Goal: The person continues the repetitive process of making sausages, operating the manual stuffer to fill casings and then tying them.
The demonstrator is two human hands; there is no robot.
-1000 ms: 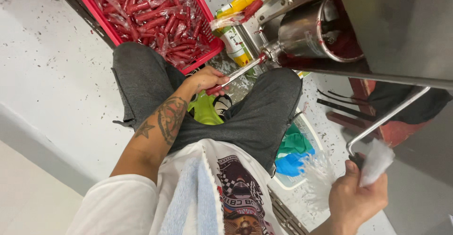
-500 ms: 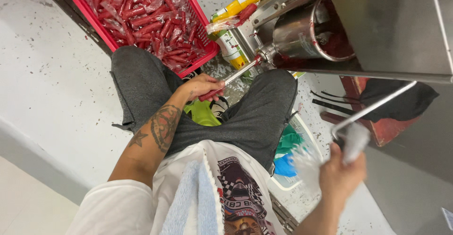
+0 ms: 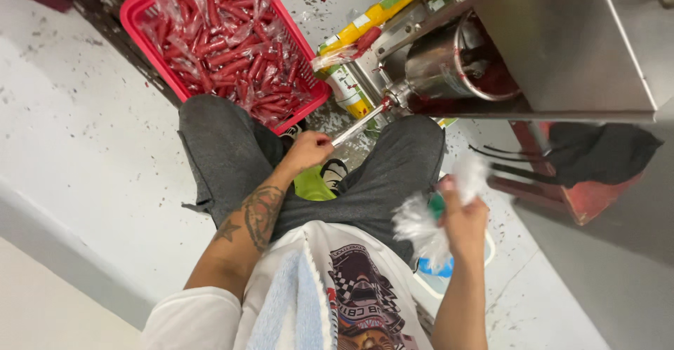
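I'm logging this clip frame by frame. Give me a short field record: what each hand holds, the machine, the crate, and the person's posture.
left hand: pinches a thin tube coming off the machine's spout
right hand: grips a bunch of clear bags
machine: steel, with a drum stained red inside
crate: red, full of filled red tubes in plastic
posture: seated, grey shorts, knees toward machine

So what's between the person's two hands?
In the head view, the grey-trousered right thigh lies between the left hand at the thin nozzle and the right hand clutching white plastic.
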